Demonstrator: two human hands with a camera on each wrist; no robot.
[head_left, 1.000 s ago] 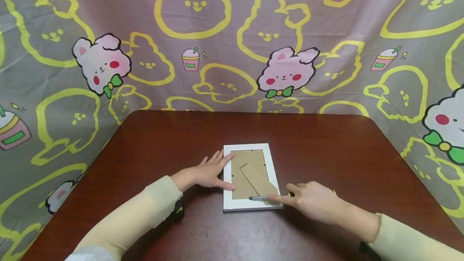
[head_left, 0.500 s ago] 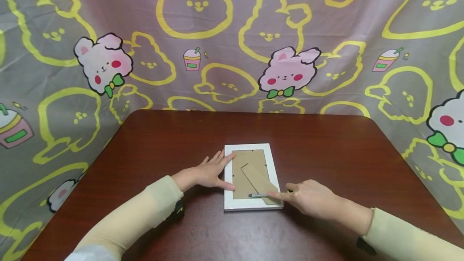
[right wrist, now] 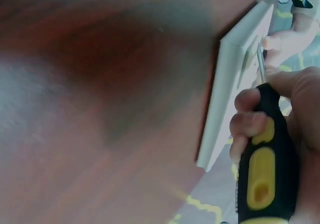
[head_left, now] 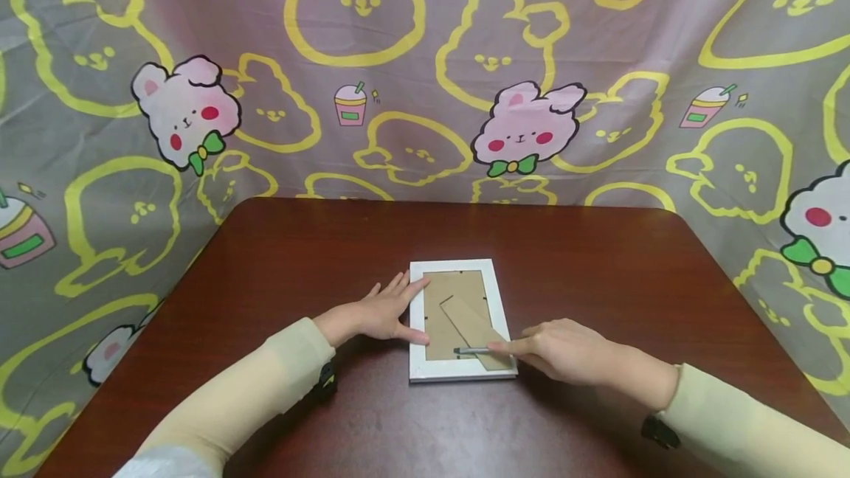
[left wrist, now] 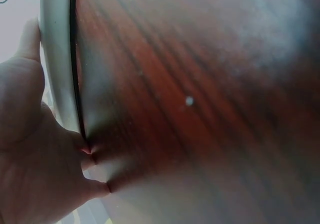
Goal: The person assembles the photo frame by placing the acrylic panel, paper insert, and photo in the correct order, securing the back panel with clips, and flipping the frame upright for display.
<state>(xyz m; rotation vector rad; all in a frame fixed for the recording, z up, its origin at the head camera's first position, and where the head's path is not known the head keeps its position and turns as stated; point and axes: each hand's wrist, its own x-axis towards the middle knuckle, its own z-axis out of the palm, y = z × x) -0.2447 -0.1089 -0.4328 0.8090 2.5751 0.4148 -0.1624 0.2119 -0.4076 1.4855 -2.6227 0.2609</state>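
Observation:
A white picture frame [head_left: 432, 369] lies face down on the table, its brown backing board [head_left: 434, 330] and slanted stand leg [head_left: 473, 327] upward. Small dark tabs show along the opening's inner edges. My left hand [head_left: 385, 314] is spread at the frame's left side, thumb and index finger resting on the border, other fingers beside it on the table. My right hand [head_left: 564, 349] grips a screwdriver [right wrist: 261, 179] with a black and yellow handle, index finger along the shaft. Its flat tip lies over the backing's near edge, by the near tab. The shaft crosses over the stand leg.
The dark red-brown wooden table [head_left: 319, 242] has rounded far corners. A cloth curtain [head_left: 412, 80] printed with cartoon rabbits and drink cups hangs behind it and along both sides.
The screwdriver tip has shifted slightly away from me, from the frame's near border onto the backing's edge. My right hand has turned a little; my left hand keeps its place on the frame.

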